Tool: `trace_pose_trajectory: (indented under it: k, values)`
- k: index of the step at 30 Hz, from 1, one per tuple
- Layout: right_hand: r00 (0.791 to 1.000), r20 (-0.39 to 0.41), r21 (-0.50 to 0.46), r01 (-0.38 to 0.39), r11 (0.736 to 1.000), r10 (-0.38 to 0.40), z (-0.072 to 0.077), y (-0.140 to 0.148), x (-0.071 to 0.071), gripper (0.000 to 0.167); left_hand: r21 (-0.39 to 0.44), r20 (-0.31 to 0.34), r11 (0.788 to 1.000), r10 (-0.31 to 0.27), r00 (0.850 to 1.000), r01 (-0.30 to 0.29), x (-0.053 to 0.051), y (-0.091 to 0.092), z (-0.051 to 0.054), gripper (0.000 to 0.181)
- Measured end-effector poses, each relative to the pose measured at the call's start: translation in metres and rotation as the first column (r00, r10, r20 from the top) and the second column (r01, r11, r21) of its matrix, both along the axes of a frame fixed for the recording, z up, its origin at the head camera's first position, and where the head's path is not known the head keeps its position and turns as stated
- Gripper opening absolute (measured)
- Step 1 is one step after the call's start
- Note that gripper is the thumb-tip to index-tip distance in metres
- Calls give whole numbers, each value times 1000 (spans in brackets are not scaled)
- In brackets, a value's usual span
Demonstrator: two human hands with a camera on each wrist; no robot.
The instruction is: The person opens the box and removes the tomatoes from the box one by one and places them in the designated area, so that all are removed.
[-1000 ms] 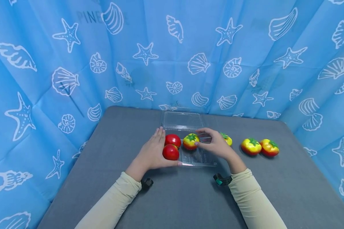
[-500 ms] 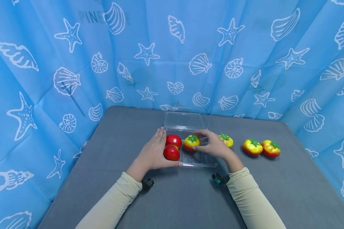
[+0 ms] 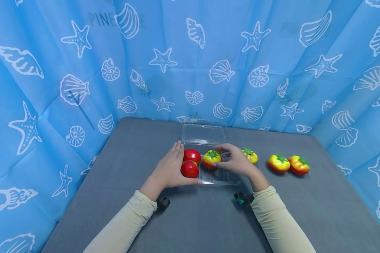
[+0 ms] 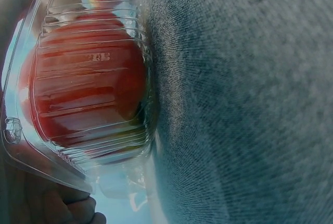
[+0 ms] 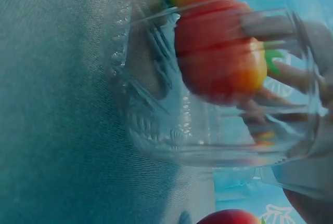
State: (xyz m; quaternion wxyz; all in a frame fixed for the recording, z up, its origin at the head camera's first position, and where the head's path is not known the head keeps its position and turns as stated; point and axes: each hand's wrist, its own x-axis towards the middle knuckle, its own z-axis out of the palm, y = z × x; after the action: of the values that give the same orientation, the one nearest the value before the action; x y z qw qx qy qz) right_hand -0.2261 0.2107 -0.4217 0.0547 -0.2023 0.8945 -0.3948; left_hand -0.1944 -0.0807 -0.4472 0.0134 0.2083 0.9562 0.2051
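A clear plastic box (image 3: 220, 177) lies with its lid (image 3: 202, 133) folded back. Two red tomatoes (image 3: 189, 169) sit at its left end, one behind the other. My left hand (image 3: 168, 168) grips that end, fingers along the side and thumb at the front edge; the box wall (image 4: 78, 154) shows close in the left wrist view. My right hand (image 3: 235, 161) pinches a yellow-red tomato (image 3: 211, 159) inside the box, right of the red ones. Through the plastic in the right wrist view, the fingers touch this tomato (image 5: 221, 52).
Just beyond my right hand is a yellow tomato (image 3: 250, 155), partly hidden. Two more yellow-red tomatoes (image 3: 278, 163) stand side by side farther right on the grey table (image 3: 190, 221). A blue shell-print curtain (image 3: 177, 80) hangs behind.
The fingers of my right hand have closed in around the yellow-red tomato, and the hand has shifted slightly left. My left hand stays at the box's left end.
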Motion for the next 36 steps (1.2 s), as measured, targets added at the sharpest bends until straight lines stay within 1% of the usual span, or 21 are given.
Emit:
trace_pose_trajectory:
  k: [4, 10, 17, 23, 26, 28, 33, 36]
  values:
    - [1000, -6, -50, 6, 999, -7, 1, 3, 2, 56, 11, -3, 1000, -1, 1000, 1, 1, 0, 0, 133]
    - [999, -28, -104, 36, 994, -40, 7, 16, 6, 56, 25, 3, 1000, -3, 1000, 3, 1, 1, 0, 134]
    - [993, -70, -141, 90, 986, -100, 16, 43, 17, 54, 30, -7, 1000, -3, 1000, 3, 2, 1, 0, 133]
    - [981, -120, -193, 130, 973, -155, 18, 64, 28, 50, 32, -11, 999, -3, 1000, 3, 2, -1, 0, 133]
    - [974, -138, -197, 152, 969, -181, 18, 74, 34, 50, 30, -13, 1000, 0, 1000, 0, 2, 0, 0, 133]
    - [969, -152, -183, 168, 969, -197, 18, 81, 37, 50, 31, -18, 1000, 1, 1000, 0, 2, 0, 0, 133]
    - [956, -160, -160, 220, 962, -245, 16, 95, 47, 50, 36, -17, 999, -2, 1000, 3, 2, -1, 1, 133]
    - [951, -161, -151, 239, 959, -262, 15, 102, 53, 50, 31, -10, 1000, -3, 1000, 3, 2, 0, 2, 133]
